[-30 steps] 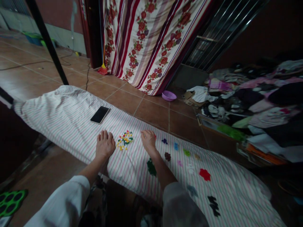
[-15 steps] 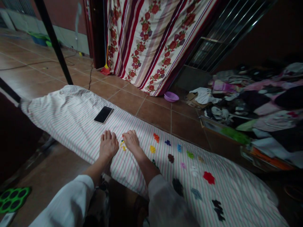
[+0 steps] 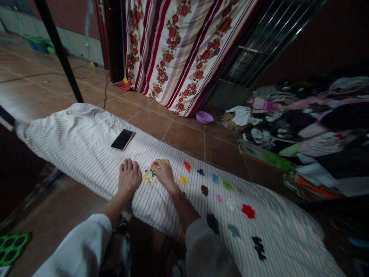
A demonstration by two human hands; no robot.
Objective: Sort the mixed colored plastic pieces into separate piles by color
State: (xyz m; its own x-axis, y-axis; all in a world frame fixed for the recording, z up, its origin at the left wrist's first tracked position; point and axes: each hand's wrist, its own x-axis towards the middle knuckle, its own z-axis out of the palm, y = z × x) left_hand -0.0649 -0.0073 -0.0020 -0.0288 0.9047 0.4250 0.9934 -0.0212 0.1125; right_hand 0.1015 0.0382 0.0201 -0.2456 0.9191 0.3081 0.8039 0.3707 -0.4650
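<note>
A mixed pile of small yellow, white, green and red pieces (image 3: 150,176) lies on the striped cloth (image 3: 95,165). My left hand (image 3: 130,177) rests flat on the cloth at the pile's left side, fingers stretched forward. Over the pile's right edge is my right hand (image 3: 165,172), its fingers bent and pinched together; whatever sits between the fingertips is too small to make out. Right of it are single-colour heaps, among them orange pieces (image 3: 187,166), yellow pieces (image 3: 183,180), dark blue pieces (image 3: 200,172) and brown pieces (image 3: 204,190).
A phone (image 3: 123,139) lies beyond my left hand. More heaps spread rightward, including red pieces (image 3: 248,211), grey pieces (image 3: 233,231) and black pieces (image 3: 258,248). On the floor stand a purple basin (image 3: 204,117) and piled clothes (image 3: 317,127). A flowered curtain (image 3: 184,50) hangs behind.
My right hand has drawn slightly right relative to the pile, uncovering more of its mixed pieces. My left hand stays beside it. The whole view has shifted a little.
</note>
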